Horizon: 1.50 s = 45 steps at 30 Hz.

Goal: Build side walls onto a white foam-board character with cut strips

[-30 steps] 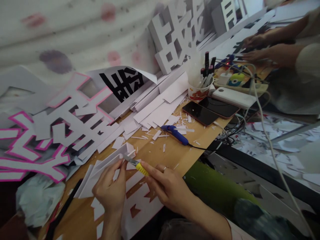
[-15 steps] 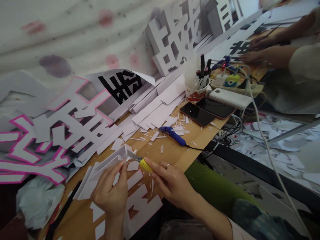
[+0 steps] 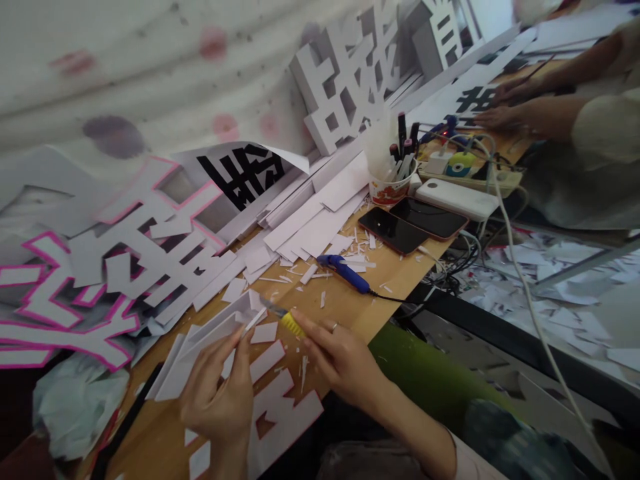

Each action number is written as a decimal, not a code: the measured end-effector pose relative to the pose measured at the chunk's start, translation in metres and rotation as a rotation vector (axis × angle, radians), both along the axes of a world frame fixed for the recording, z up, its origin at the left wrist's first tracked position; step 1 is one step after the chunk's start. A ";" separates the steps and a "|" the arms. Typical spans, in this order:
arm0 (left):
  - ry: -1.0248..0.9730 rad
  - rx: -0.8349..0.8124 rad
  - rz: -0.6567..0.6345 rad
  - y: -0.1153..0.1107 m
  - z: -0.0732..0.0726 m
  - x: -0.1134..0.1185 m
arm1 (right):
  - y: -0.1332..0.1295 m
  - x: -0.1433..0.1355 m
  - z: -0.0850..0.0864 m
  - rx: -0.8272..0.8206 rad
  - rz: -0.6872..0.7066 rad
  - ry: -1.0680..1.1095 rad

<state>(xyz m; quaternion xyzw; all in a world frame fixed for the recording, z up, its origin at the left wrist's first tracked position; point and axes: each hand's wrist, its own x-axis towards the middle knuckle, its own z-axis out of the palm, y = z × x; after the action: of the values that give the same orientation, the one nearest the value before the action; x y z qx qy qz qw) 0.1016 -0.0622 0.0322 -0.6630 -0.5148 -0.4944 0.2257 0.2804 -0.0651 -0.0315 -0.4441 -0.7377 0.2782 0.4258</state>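
Between its thumb and fingertips my left hand (image 3: 220, 387) pinches a thin white strip (image 3: 254, 320). My right hand (image 3: 345, 360) grips a yellow utility knife (image 3: 291, 324), its blade pointing up-left, close to the strip's upper end. Behind the fingers of my left hand lies a folded white board piece (image 3: 220, 327) with raised walls. Under and beside my hands are flat white cut-outs with pink edges (image 3: 285, 427) and small white pieces (image 3: 264, 333) on the brown table (image 3: 345, 313).
A blue glue gun (image 3: 345, 272), two dark phones (image 3: 393, 230), a cup of markers (image 3: 387, 187) and a white power bank (image 3: 457, 199) sit beyond. White cut-out characters (image 3: 150, 247) stand left. Another person's hands (image 3: 510, 113) work at upper right; cables (image 3: 515, 247) hang over the edge.
The strip in my left hand now shows longer and clear of the knife. The blade has moved slightly right, away from my left fingertips.
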 end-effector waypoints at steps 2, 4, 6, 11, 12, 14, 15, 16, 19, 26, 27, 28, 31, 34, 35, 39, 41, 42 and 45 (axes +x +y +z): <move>0.019 0.027 0.004 -0.001 0.003 -0.001 | 0.001 0.003 0.000 -0.009 -0.042 0.021; 0.046 0.016 -0.030 -0.001 0.004 -0.002 | -0.002 0.005 0.005 0.013 -0.043 0.057; 0.046 -0.023 -0.045 0.001 0.003 -0.003 | -0.007 0.004 0.013 0.044 0.011 0.075; -0.016 -0.021 -0.014 -0.002 0.001 -0.002 | -0.013 -0.002 0.021 0.059 0.090 0.064; -0.023 -0.016 -0.015 -0.003 0.001 -0.002 | -0.013 -0.002 0.020 0.061 0.080 0.056; -0.012 -0.007 -0.026 -0.005 0.001 -0.002 | -0.011 -0.002 0.015 0.062 0.072 0.040; -0.006 -0.003 -0.031 -0.006 0.001 -0.003 | -0.010 -0.002 0.012 0.062 0.073 0.032; -0.006 0.002 -0.034 -0.007 0.000 -0.003 | -0.008 -0.001 0.009 0.062 0.073 0.022; -0.072 0.032 -0.036 -0.010 -0.001 -0.008 | -0.002 0.001 0.003 0.044 0.044 -0.016; -0.013 0.007 0.006 -0.008 0.001 -0.017 | -0.012 -0.006 0.014 0.078 0.071 0.060; -0.007 0.003 0.001 -0.007 0.000 -0.016 | -0.015 -0.008 0.016 0.090 0.104 0.070; -0.014 0.002 -0.003 -0.008 0.000 -0.016 | -0.017 -0.010 0.018 0.100 0.127 0.073; -0.089 -0.003 -0.010 -0.011 -0.002 -0.014 | -0.019 -0.012 0.018 0.111 0.124 0.052; -0.124 0.002 0.017 -0.015 -0.002 -0.014 | -0.015 -0.010 0.015 0.111 0.085 0.010; -0.118 0.007 0.029 -0.015 -0.002 -0.015 | -0.013 -0.010 0.013 0.116 0.075 -0.007; -0.188 -0.013 0.043 -0.014 -0.007 -0.025 | 0.000 -0.014 0.003 0.107 0.017 -0.104; -0.327 -0.002 0.100 -0.012 -0.009 -0.034 | 0.008 -0.014 -0.004 0.083 -0.034 -0.165; -0.391 0.011 0.143 -0.012 -0.009 -0.039 | 0.013 -0.014 -0.008 0.075 -0.065 -0.183; -0.440 -0.030 0.181 -0.010 -0.006 -0.048 | 0.023 -0.010 -0.019 0.079 -0.125 -0.132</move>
<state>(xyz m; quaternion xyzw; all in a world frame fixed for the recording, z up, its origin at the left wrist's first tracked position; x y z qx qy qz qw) 0.0540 -0.0726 0.0261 -0.4937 -0.6162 -0.5972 0.1415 0.2707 -0.0419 -0.0503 -0.4894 -0.7453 0.1919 0.4102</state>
